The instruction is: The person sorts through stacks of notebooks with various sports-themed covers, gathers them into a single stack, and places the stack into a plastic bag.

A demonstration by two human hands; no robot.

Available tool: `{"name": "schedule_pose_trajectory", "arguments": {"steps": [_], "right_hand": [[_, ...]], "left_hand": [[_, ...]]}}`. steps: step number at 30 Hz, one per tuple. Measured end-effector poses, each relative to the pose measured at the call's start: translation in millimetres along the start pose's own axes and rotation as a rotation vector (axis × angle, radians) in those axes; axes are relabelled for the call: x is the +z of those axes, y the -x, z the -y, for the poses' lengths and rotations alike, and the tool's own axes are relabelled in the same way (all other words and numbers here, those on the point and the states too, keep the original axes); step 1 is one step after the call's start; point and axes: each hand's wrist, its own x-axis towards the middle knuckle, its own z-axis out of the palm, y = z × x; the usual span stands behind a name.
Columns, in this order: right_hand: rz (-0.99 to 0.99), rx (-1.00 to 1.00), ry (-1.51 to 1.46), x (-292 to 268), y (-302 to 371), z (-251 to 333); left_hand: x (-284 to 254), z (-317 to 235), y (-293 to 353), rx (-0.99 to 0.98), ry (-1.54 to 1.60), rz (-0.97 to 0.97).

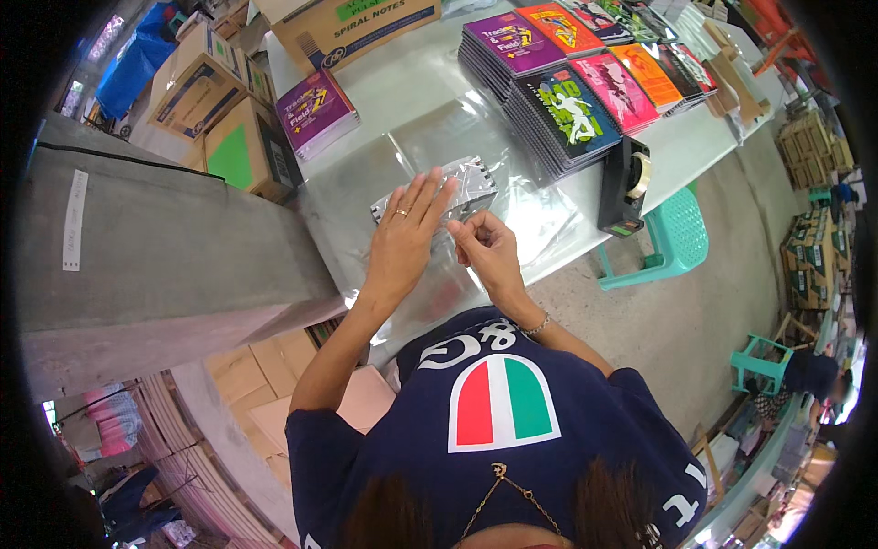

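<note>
Left hand: Your left hand [402, 240] lies flat with fingers spread wide on the pack [457, 188], likely to keep it from sliding.
Right hand: Your right hand [485, 249] pinches narrow at the near edge of the pack, just beside your left hand. What it pinches is too small to tell; it may be tape or the wrap.
Pack: It is shiny and gray, in clear wrap, partly under your left fingers.
Table [393, 91]: The pack rests on it, on a clear sheet.
Tape holder [626, 186]: It stands right of the pack, near, so tape is easy to grab.
Notebooks [585, 78]: The stacks sit past the pack, far right.
Purple book [315, 112]: It lies past the pack, to the left.
Box [343, 27]: It is farthest from the pack.
</note>
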Motion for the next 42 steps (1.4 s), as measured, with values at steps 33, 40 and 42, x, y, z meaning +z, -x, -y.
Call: {"name": "schedule_pose_trajectory", "arguments": {"steps": [33, 40, 42], "right_hand": [[-0.046, -0.074, -0.003, -1, -11, -41], [-0.082, -0.089, -0.054, -1, -18, -51], [-0.086, -0.109, -0.086, 0, -21, -53]], "left_hand": [[1, 5, 5, 0.058, -0.091, 0.018], [-1, 4, 4, 0.078, -0.131, 0.051], [-2, 3, 4, 0.082, -0.113, 0.045]]}}
